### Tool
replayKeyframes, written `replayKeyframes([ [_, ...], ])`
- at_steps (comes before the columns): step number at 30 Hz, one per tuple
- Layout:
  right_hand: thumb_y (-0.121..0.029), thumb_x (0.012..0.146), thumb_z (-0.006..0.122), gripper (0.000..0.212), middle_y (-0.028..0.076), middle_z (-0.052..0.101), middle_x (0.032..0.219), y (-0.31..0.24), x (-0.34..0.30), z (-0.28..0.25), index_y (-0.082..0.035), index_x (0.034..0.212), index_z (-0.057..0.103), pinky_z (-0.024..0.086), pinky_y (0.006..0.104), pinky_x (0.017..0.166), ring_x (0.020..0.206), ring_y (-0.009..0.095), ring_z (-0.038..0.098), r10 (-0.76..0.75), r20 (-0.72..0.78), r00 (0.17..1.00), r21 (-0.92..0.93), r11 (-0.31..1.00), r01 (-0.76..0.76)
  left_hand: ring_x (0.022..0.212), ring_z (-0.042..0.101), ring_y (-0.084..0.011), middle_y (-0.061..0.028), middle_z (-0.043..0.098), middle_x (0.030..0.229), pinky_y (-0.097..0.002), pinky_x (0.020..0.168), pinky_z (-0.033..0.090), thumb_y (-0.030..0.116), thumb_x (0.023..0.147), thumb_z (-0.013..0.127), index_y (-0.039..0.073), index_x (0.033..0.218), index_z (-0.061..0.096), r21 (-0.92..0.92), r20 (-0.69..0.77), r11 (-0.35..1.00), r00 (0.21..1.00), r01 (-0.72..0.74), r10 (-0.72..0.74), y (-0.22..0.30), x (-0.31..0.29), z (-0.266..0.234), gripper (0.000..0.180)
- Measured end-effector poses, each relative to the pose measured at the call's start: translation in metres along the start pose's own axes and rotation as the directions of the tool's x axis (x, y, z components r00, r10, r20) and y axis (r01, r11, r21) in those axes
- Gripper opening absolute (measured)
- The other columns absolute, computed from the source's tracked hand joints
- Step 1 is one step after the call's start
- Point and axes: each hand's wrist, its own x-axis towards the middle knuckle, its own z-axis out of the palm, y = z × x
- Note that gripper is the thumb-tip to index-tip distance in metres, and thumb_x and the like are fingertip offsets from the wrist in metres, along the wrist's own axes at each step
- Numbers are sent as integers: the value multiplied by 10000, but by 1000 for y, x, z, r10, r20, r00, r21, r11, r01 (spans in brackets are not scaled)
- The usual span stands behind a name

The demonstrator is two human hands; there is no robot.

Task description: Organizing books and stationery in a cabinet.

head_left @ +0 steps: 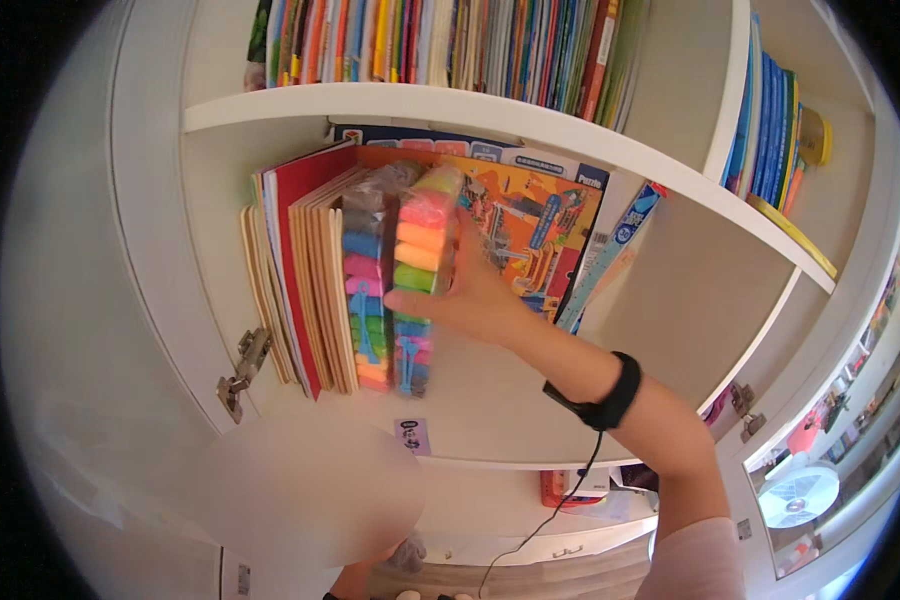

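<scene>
My right hand (pixel 455 295) is wrapped around a clear-bagged pack of coloured modelling clay (pixel 420 230), thumb on its front face and fingers along its right side. The pack stands upright on the cabinet shelf, with a blue plastic tool showing inside. Close on its left stands a second similar clay pack (pixel 366 270), next to a row of thin wooden boards (pixel 320 290) and a red folder (pixel 305 240). Behind is an orange puzzle box (pixel 530 220). At the lower edge a bit of skin (pixel 355 578), perhaps my left arm, shows beside a pale blurred patch; that hand's fingers are hidden.
Books (pixel 420 45) fill the shelf above. A blue-and-white flat package (pixel 620 240) leans at right. A purple card (pixel 411 436) lies at the shelf's front edge. Metal hinges (pixel 245 370) stick out at left. A black cable (pixel 545 520) hangs from my right wristband.
</scene>
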Motion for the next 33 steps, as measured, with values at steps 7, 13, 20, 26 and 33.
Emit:
replayKeyframes([
  [7, -224, 623, 794, 911, 184, 511, 1198, 16, -3, 6, 32, 1325, 271, 434, 378, 946, 1116, 297, 520, 188, -165, 968, -21, 981, -194, 969, 592, -177, -66, 629, 1008, -309, 761, 512, 77, 829, 628, 28, 1060, 610, -121, -81, 992, 996, 31, -41, -28, -19, -16, 237],
  [13, -138, 720, 727, 626, 66, 556, 1107, 33, -42, -34, -48, 1258, 421, 464, 302, 842, 999, 175, 549, 118, -433, 893, -49, 987, -154, 926, 590, -142, -65, 646, 933, -283, 815, 472, 109, 824, 618, 21, 1012, 618, -226, -189, 974, 981, -11, -33, -1, -20, -34, 207],
  [20, -138, 766, 690, 464, 43, 588, 1013, 13, -80, -80, -51, 1190, 522, 465, 269, 744, 892, 127, 556, 435, -384, 814, 301, 893, -335, 985, 556, -130, -60, 630, 1037, -274, 858, 445, 89, 855, 591, 22, 1032, 608, -302, -59, 943, 990, -142, 130, 121, -17, -52, 190],
  [26, -186, 758, 640, 420, 48, 572, 944, -44, -226, -126, -37, 1133, 522, 512, 269, 700, 852, 142, 585, 416, -680, 604, 466, 881, -82, 1107, 525, -241, -168, 545, 1209, -376, 950, 413, 193, 865, 610, -22, 1172, 504, -362, -544, 583, 673, -727, 501, 268, -47, -49, 389],
  [33, -301, 769, 647, 504, 90, 570, 1028, -94, -304, -79, 14, 1141, 520, 454, 330, 792, 902, 186, 550, 232, -777, 585, 69, 955, -287, 1062, 538, -298, -140, 534, 1227, -405, 897, 431, 138, 766, 676, 5, 1189, 547, 295, -193, 185, 131, -937, 972, 416, -3, 81, 461],
])
